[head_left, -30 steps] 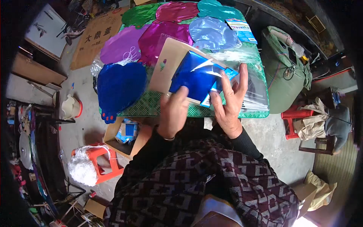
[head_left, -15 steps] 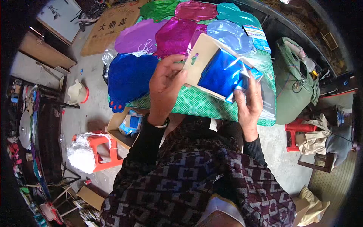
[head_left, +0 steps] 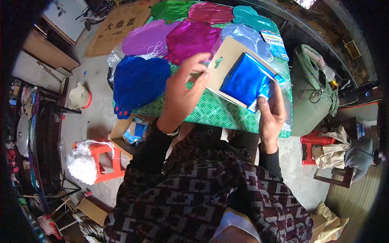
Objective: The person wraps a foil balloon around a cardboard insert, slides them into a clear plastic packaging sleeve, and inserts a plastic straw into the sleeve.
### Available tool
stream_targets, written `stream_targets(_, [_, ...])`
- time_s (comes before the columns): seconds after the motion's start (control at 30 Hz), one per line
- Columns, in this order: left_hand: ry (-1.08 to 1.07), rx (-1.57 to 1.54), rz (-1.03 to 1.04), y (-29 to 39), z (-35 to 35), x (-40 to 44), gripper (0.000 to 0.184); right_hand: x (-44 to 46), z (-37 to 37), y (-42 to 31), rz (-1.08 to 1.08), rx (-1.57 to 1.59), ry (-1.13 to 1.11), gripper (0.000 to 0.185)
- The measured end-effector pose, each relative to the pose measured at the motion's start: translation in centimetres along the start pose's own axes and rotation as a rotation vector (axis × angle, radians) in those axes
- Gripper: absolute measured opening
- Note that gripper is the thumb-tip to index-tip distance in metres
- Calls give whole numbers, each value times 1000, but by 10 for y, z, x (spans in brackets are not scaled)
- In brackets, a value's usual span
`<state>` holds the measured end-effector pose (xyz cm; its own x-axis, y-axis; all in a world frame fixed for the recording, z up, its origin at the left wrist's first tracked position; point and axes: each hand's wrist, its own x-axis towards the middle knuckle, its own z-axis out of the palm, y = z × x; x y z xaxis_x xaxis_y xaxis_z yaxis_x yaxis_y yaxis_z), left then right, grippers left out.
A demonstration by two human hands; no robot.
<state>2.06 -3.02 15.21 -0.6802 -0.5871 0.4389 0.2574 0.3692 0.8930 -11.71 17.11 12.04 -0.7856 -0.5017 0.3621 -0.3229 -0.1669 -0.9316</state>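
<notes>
A cardboard-backed package [head_left: 247, 79] with a folded shiny blue foil piece is tilted above the green checked table [head_left: 210, 111]. My right hand [head_left: 272, 115] grips its lower right corner between thumb and fingers. At its left edge, my left hand [head_left: 184, 91] pinches the clear plastic wrapping near the hang hole. Left of my left hand lies a flat dark blue foil shape [head_left: 139, 83] with red dots. Beyond the package are magenta [head_left: 190, 40], purple [head_left: 142, 38] and pale blue [head_left: 243, 36] foil shapes.
Under the table's left side stands an open carton [head_left: 121, 131] with blue packets. A red stool [head_left: 107, 162] bears white string. Another red stool [head_left: 310, 150] stands at the right, below a large green sack [head_left: 304, 97]. A printed card [head_left: 275, 42] lies at the table's far right.
The package has moved right and away from me since the first frame. My left hand has gone from the blue foil's front to the package's left edge. The view has shifted.
</notes>
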Motion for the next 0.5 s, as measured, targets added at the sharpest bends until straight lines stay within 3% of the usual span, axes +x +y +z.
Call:
stream_targets(0.13, [61, -55, 20, 5, 2, 2, 39, 1, 1, -3, 8, 57, 28, 61])
stream_targets(0.5, [20, 186, 96, 2, 1, 2, 40, 1, -3, -4, -52, 34, 19, 59])
